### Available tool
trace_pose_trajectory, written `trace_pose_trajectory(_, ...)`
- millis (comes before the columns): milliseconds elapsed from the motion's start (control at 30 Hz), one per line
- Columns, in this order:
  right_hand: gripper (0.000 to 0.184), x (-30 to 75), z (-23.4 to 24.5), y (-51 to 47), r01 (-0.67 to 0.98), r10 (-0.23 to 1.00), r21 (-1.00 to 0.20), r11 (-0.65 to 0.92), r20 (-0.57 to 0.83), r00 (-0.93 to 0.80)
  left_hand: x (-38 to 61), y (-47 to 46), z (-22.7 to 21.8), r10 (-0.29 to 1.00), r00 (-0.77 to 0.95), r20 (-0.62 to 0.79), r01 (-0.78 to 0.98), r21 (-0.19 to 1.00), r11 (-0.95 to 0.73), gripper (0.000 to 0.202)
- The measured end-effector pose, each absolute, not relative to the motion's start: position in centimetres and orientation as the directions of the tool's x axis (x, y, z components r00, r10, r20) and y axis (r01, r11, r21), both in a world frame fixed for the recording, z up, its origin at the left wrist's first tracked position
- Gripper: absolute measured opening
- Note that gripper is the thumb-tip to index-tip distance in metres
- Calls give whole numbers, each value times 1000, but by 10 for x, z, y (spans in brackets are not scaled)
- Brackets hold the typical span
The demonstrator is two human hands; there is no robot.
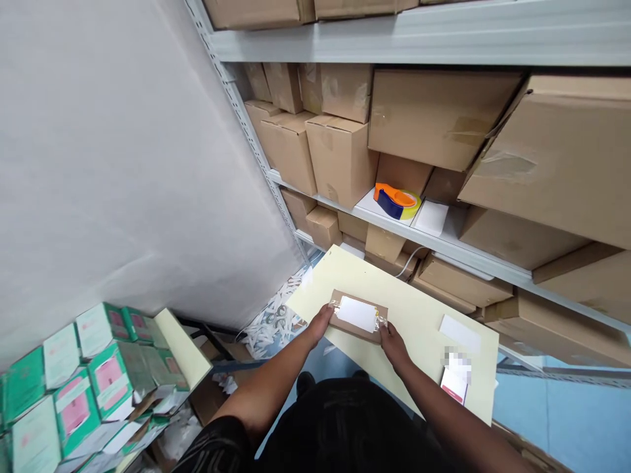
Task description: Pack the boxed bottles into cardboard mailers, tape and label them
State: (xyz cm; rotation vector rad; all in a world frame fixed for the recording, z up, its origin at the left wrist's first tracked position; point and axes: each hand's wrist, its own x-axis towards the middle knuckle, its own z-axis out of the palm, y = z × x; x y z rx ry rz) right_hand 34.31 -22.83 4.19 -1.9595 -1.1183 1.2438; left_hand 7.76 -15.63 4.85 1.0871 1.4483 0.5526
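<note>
A flat brown cardboard box (352, 334) is held level over the near edge of a pale yellow table (409, 295). On its top lies a white card or paper (357, 314), with clear tape showing at both short ends. My left hand (320, 323) grips the box's left end, fingers closed around it. At the opposite end my right hand (393, 345) has its fingers closed on the box, near the tape. The fingers under the box are hidden. Right of my right hand lies a phone (453, 384) with a lit, partly blurred screen.
A metal rack (444, 246) full of cardboard boxes stands behind the table. An orange and blue tape dispenser (396, 200) sits on its shelf. Green and white packages (69, 387) are stacked at lower left. Paper scraps (269, 322) litter the floor by the wall.
</note>
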Motion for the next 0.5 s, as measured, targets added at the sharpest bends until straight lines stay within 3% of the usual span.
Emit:
trace_pose_trajectory(300, 72, 336, 87, -240, 329, 905, -863, -383, -278, 323, 63, -162, 103, 904, 179, -389, 267, 903, 336, 65)
trace_pose_trajectory(500, 73, 306, 118, -260, 263, 838, -890, -373, -201, 507, 50, -155, 135, 914, 313, -258, 203, 958, 201, 66)
